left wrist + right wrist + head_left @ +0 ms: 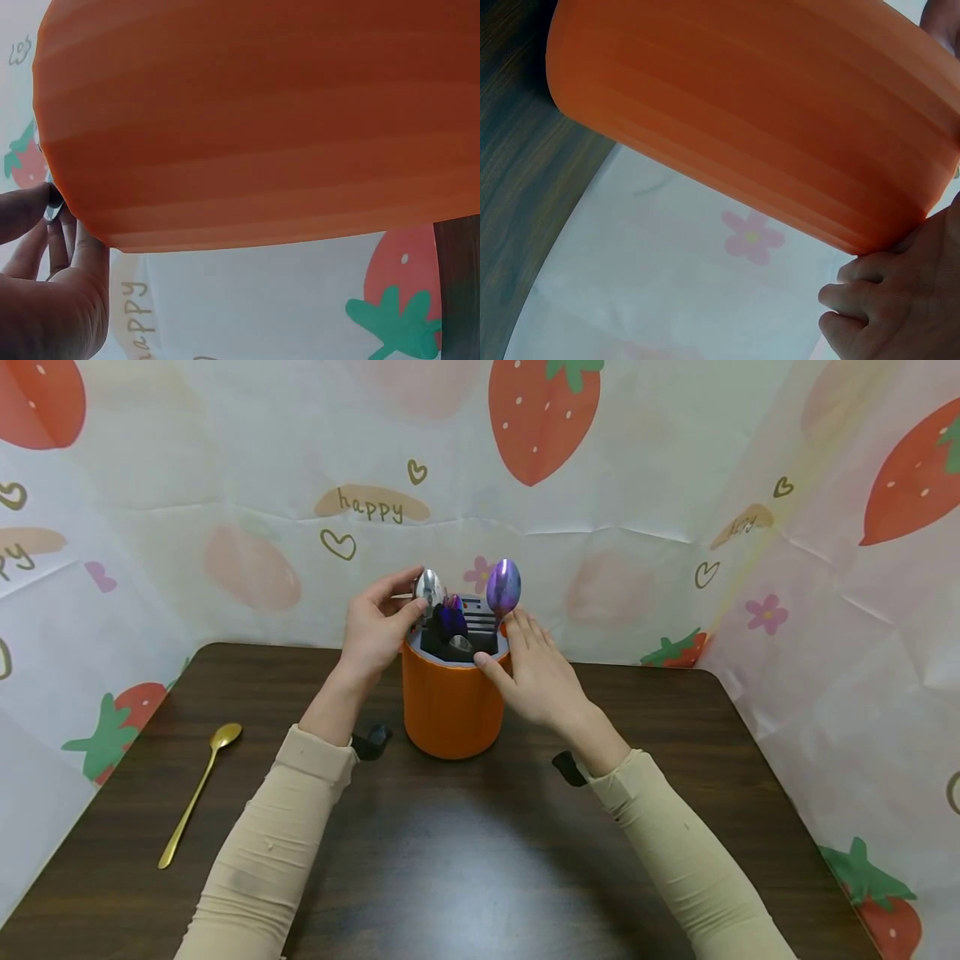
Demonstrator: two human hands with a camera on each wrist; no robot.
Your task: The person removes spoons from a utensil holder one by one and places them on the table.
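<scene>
An orange ribbed utensil holder [453, 710] with a grey and black top stands upright at the table's back middle. My left hand [378, 622] is at its left rim, thumb and fingers pinching a silver spoon [430, 587] whose bowl points up. My right hand [542, 672] rests against the right side of the rim, fingers extended and thumb at the front edge. Beside these fingers a purple spoon [504, 585] stands upright in the holder. A darker purple-blue spoon [453, 618] and a small silver spoon bowl [461, 644] show lower inside. In the left wrist view the holder mostly hides the pinched spoon.
A gold long-handled spoon [197, 797] lies on the left part of the dark wood table [465, 868]. Behind the table and along both sides hangs a strawberry-print cloth [622, 468]. Black straps [570, 768] are at both wrists.
</scene>
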